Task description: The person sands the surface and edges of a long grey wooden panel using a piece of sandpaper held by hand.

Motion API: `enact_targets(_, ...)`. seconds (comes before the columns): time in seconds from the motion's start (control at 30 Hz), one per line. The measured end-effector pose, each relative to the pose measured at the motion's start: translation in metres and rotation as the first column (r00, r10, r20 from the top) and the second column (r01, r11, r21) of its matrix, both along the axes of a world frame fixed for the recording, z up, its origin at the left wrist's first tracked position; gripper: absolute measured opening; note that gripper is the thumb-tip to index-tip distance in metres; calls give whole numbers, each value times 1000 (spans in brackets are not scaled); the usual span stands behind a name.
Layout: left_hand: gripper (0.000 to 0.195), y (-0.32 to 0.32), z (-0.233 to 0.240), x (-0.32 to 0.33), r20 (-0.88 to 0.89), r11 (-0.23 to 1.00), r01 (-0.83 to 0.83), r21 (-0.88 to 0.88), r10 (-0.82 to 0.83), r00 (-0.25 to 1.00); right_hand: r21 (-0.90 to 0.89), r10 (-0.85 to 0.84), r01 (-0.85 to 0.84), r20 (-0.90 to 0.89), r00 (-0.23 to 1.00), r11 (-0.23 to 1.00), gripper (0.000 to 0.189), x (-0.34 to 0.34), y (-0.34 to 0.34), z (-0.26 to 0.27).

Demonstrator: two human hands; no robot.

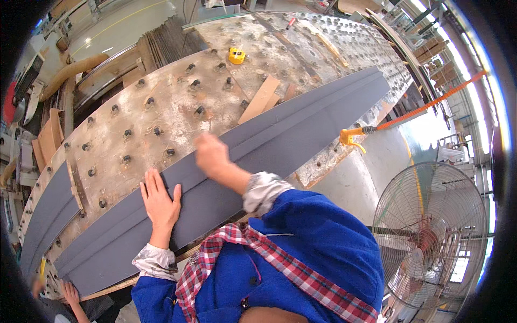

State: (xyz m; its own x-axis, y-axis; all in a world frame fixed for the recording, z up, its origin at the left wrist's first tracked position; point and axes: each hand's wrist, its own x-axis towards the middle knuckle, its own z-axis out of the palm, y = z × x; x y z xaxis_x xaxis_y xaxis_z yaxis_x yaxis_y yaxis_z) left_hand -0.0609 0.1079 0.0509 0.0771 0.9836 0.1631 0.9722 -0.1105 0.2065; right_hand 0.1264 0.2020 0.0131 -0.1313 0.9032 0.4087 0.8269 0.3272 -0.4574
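A long grey grooved panel [258, 161] lies diagonally across a worn table studded with black ball rollers. My left hand [161, 202] rests flat on it near the far edge, fingers spread and pointing over that edge. Above the same panel, to the right, my right hand [213, 155] is curled and blurred; whether it holds something small cannot be made out. Beyond the panel, strips of brown board [260, 99] lie on the table, one end at the panel's edge.
A shorter grey panel [50, 222] lies at the left. Another person's hand [70, 292] touches the long panel's left end. A yellow tape measure [236, 55] sits farther back. At the right are a yellow air blow gun [352, 137] on an orange coiled hose and a caged fan [430, 238].
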Motion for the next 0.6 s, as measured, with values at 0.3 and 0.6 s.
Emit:
enact_targets(0.3,72,-3,-5,-6,-15,998,-55,26,56,998,-163,65,-35,181,981,986,9,32,18,-1)
enact_targets(0.6,68,-1,-2,-2,-68,998,-66,12,67,995,-20,-266,273,178,947,962,16,299,97,5)
